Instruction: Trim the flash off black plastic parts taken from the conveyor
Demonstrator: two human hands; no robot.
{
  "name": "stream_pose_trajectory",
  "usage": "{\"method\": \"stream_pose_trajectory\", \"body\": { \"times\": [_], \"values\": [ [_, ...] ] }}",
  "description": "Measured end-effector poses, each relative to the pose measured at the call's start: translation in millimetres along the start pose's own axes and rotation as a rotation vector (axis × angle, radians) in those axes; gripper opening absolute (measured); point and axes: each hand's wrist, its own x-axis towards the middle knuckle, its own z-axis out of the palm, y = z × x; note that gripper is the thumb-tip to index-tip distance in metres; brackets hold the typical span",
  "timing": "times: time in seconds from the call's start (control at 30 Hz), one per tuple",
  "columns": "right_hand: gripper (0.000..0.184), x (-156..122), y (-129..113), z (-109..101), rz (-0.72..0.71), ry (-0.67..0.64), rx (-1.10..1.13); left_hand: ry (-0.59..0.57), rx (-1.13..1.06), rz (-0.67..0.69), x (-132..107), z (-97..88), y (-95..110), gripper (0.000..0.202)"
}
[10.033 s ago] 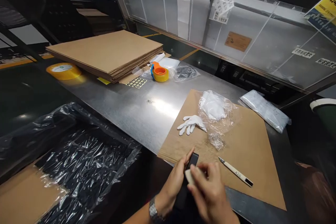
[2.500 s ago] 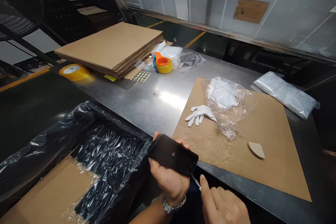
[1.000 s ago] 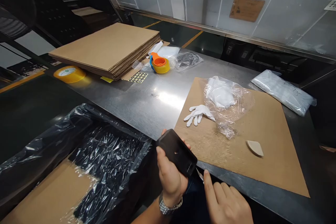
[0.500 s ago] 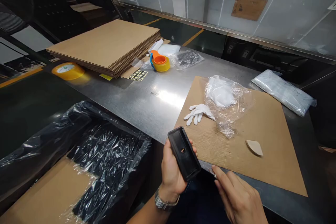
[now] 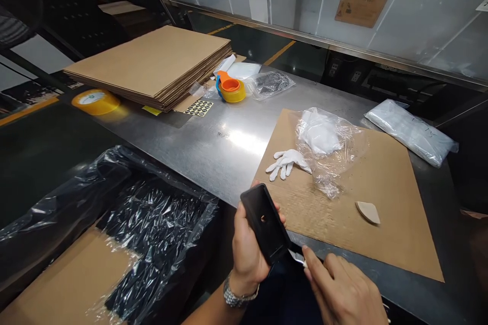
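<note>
My left hand (image 5: 246,246) grips a black oblong plastic part (image 5: 265,223) with a small hole in its middle, held just off the near edge of the steel table (image 5: 213,147). My right hand (image 5: 343,292) is closed on a small craft knife (image 5: 297,257) whose blade tip touches the part's lower end. A watch sits on my left wrist. A beige wedge-shaped pad (image 5: 368,212) lies on the cardboard sheet (image 5: 381,213) to the right.
A white glove (image 5: 286,161) and crumpled clear bag (image 5: 324,144) lie on the cardboard. Stacked cardboard sheets (image 5: 152,66), yellow tape roll (image 5: 93,101), orange tape dispenser (image 5: 231,90), sticker sheet (image 5: 198,107) and sealed bags (image 5: 412,132) sit farther back. A box lined with black plastic (image 5: 125,223) stands at the left.
The black part has been turned over in my left hand and now stands more upright. My right hand has brought the knife tip back against its lower end.
</note>
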Motion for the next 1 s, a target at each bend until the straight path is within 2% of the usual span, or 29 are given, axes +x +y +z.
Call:
{"method": "stream_pose_trajectory", "body": {
  "times": [0.47, 1.0],
  "values": [
    [0.027, -1.8, 0.0, 2.8, -0.008, -0.017, 0.015, 0.018, 0.051, 0.084, -4.0, -0.6, -2.4, 0.051],
    [0.027, -1.1, -1.0, 4.5, 0.0, 0.006, 0.001, 0.017, 0.067, 0.094, -2.7, 0.2, -3.0, 0.05]
  ]
}}
